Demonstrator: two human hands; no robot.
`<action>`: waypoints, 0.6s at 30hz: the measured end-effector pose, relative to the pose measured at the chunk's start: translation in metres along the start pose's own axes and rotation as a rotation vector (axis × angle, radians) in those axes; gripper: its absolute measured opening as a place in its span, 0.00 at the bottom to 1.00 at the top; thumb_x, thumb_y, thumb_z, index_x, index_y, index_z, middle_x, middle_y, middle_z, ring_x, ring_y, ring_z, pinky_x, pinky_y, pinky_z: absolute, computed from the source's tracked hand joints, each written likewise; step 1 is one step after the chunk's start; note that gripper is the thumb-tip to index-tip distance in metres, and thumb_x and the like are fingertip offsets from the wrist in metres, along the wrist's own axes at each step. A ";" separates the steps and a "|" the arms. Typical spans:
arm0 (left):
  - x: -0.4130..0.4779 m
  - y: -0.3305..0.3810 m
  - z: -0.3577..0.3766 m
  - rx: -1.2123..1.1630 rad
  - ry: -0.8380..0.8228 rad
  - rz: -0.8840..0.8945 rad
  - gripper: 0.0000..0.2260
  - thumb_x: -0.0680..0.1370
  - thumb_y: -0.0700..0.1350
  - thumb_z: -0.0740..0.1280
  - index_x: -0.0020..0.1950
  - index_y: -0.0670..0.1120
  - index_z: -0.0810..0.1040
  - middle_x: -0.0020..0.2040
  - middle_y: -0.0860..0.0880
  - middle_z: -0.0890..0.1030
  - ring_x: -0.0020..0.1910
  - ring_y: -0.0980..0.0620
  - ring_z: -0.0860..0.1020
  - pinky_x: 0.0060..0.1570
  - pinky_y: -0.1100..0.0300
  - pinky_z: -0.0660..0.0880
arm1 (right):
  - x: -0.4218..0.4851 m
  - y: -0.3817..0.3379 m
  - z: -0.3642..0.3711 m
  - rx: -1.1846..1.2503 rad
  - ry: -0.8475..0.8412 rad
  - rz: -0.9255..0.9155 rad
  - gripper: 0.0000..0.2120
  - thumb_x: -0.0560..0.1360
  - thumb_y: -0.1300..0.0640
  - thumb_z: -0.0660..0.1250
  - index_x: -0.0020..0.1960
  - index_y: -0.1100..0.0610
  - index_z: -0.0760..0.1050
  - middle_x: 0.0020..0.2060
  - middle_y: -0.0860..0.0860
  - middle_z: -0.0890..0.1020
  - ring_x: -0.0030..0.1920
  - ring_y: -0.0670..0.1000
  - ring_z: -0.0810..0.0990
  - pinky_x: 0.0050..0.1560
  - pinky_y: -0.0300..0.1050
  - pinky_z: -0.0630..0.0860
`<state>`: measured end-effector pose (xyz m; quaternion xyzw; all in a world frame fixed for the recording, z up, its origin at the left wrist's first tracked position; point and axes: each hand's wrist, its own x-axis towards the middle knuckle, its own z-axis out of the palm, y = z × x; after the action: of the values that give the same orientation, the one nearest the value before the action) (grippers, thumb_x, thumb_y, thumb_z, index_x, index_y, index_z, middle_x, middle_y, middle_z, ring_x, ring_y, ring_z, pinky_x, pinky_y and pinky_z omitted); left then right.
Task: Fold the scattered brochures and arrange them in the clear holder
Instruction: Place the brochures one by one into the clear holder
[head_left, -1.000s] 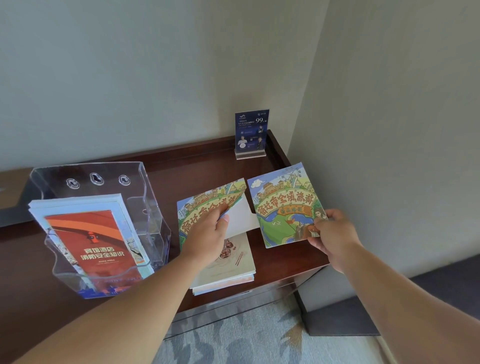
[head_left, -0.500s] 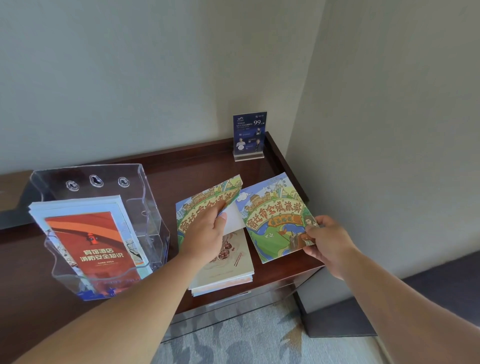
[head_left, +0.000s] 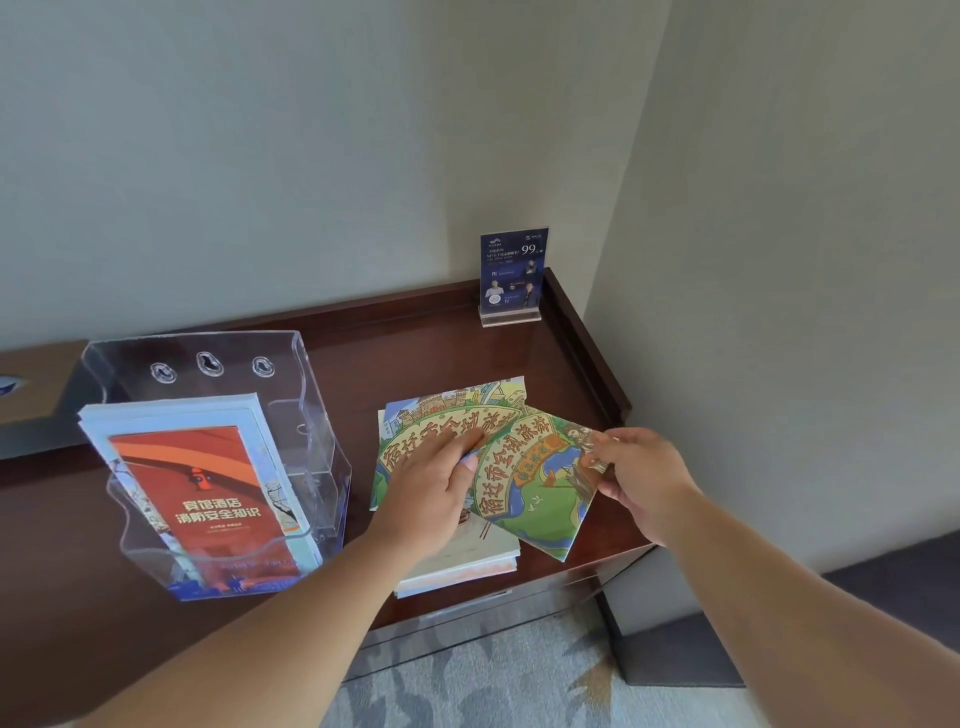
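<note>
A colourful cartoon map brochure (head_left: 530, 488) lies partly folded on the dark wooden desk (head_left: 415, 353). My left hand (head_left: 434, 491) presses flat on its left panel. My right hand (head_left: 636, 475) pinches the right panel's corner, and that panel leans over the left one. Under the brochure sits a small stack of pale brochures (head_left: 467, 558) at the desk's front edge. The clear holder (head_left: 311, 415) stands at the left, with several folded brochures in it, an orange-red one (head_left: 208, 499) in front.
A blue card in an acrylic stand (head_left: 511, 275) sits in the back right corner. Walls close off the back and the right side. A raised rim runs along the desk's right edge. Patterned carpet (head_left: 493, 686) lies below.
My right hand has swung the right panel leftward, so that it now overlaps the left panel. My left hand has flattened down on the left panel. The white gap between panels is covered.
</note>
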<state>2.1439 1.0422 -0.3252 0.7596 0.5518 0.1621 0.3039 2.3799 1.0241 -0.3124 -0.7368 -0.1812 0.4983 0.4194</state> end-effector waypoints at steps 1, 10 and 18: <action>-0.001 -0.001 -0.001 0.014 -0.003 0.006 0.19 0.84 0.51 0.51 0.76 0.55 0.63 0.77 0.49 0.63 0.77 0.51 0.57 0.74 0.48 0.55 | 0.002 0.001 0.000 -0.014 0.013 -0.005 0.08 0.74 0.64 0.71 0.50 0.54 0.76 0.45 0.56 0.84 0.44 0.53 0.85 0.33 0.43 0.78; -0.012 0.001 0.006 0.038 -0.069 0.092 0.19 0.84 0.50 0.52 0.75 0.59 0.63 0.77 0.53 0.62 0.77 0.53 0.54 0.74 0.46 0.51 | 0.009 -0.009 0.012 -0.148 0.011 -0.105 0.08 0.77 0.62 0.65 0.48 0.50 0.80 0.39 0.53 0.85 0.41 0.52 0.85 0.45 0.52 0.83; -0.017 -0.001 0.020 0.109 -0.046 0.039 0.19 0.84 0.53 0.50 0.76 0.60 0.62 0.77 0.53 0.61 0.78 0.54 0.52 0.73 0.49 0.47 | 0.007 -0.014 0.031 -0.054 0.031 -0.057 0.08 0.76 0.61 0.69 0.55 0.56 0.76 0.45 0.52 0.83 0.42 0.52 0.85 0.41 0.46 0.83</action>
<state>2.1490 1.0204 -0.3394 0.7889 0.5379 0.1204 0.2716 2.3574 1.0507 -0.3096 -0.7500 -0.2093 0.4696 0.4161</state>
